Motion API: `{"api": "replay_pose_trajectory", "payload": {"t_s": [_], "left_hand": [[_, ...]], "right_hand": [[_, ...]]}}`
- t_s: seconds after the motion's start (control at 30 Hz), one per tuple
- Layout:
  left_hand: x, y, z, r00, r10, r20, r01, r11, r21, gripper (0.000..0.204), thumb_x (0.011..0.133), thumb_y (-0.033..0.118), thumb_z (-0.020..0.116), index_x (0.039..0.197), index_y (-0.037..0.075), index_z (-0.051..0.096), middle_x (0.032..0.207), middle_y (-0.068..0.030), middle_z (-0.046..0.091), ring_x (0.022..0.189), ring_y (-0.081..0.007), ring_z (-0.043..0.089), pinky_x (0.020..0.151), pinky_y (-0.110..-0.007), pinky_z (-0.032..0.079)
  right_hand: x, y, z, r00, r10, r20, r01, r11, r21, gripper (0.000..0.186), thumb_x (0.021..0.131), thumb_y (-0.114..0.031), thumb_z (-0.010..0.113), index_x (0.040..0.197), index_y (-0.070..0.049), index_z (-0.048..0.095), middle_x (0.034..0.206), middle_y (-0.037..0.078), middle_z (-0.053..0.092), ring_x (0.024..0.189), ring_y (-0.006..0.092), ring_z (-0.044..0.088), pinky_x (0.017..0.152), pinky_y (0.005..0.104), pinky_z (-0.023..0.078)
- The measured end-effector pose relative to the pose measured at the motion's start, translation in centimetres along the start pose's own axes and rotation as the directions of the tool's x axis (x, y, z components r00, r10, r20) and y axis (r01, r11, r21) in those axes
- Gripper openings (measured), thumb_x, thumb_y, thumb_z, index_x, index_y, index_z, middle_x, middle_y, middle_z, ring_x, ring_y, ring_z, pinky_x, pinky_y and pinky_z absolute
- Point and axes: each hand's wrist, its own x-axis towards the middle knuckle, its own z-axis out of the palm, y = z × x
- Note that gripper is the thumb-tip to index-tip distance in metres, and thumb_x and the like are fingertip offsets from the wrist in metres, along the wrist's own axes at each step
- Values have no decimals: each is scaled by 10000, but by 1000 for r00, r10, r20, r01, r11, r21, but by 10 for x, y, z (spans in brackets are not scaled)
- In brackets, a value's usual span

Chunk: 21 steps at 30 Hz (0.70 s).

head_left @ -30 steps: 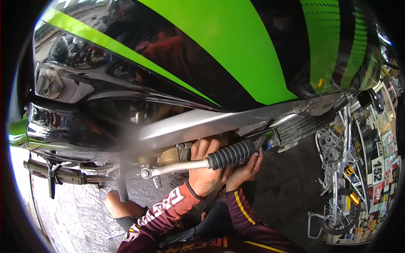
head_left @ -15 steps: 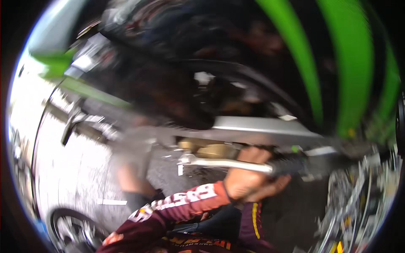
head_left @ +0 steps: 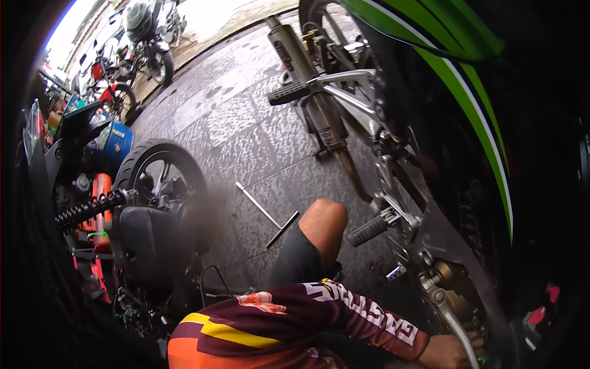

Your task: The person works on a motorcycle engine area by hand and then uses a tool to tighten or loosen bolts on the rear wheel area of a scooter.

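My left arm reaches across to the lower right, and my left hand is down beside the engine of a green motorcycle. A curved metal lever, which looks like the kick-start lever, crosses in front of the hand. Its fingers appear curled in beside the engine; what they hold is hidden. Just above the hand is a gold-coloured engine cover. A black rubber footpeg sticks out from the same machine. My right hand is out of view.
On the wet tiled floor lies a T-handle wrench. A silver exhaust silencer runs along the green motorcycle. To the left stands another motorcycle's rear wheel, with a blue drum behind it. Parked motorcycles stand farther off.
The view has swung left, bringing the floor and the wrench into sight. My left hand now appears at the lower right, and my right hand has left the picture.
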Motion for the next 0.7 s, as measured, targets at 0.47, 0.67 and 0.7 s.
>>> {"api": "replay_pose_trajectory", "payload": {"t_s": [0.47, 0.67, 0.7], "left_hand": [[4, -7, 67, 993, 33, -112, -18, 991, 130, 235, 591, 279, 593, 690, 66, 587, 927, -89, 536, 904, -285, 516, 797, -433, 434], [1, -13, 56, 998, 20, -60, -11, 990, 138, 224, 641, 288, 586, 724, 80, 587, 960, -75, 500, 944, -255, 492, 835, -404, 434], [4, -10, 44, 1000, 17, -2, -16, 989, 146, 239, 643, 287, 588, 763, 81, 600, 977, -78, 499, 940, -256, 492, 834, -411, 433]], "right_hand": [[14, -29, -51, 888, 286, 359, -109, 891, -440, 283, 976, -230, 487, 1129, -2, 557, 705, 18, 566, 634, 105, 524, 582, 248, 419], [1, -50, -69, 754, 454, 475, -120, 806, -580, 271, 972, -228, 497, 1103, -2, 569, 708, 26, 581, 636, 112, 542, 581, 252, 434], [-1, -54, -72, 734, 476, 485, -118, 792, -599, 269, 971, -227, 499, 1099, -2, 571, 708, 28, 583, 636, 113, 545, 581, 253, 436]]}}
